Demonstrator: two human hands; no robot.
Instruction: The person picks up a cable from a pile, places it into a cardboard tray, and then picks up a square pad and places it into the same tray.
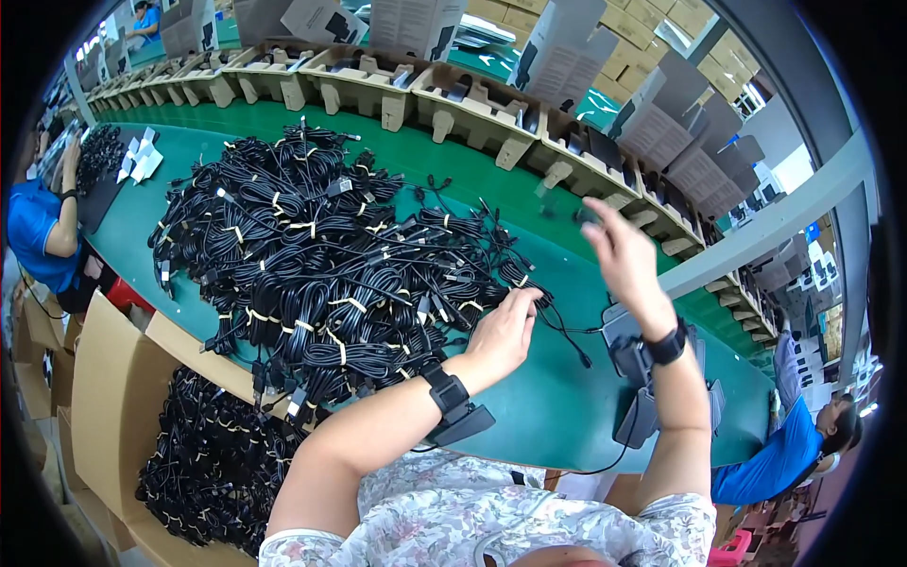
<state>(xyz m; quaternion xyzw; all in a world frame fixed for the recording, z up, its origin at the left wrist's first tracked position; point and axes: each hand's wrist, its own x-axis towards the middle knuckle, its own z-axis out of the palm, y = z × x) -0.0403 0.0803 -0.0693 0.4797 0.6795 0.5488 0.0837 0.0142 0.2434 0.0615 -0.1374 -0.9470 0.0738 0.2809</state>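
Cable bundle at the right edge of the black cable pile
Ideally, grasp near the tie so loose leads do not snag; left hand, fingers curved, reaches the bundle, grip hidden; right hand, thumb and finger apart near the cardboard tray, hold on a blurred dark item unclear
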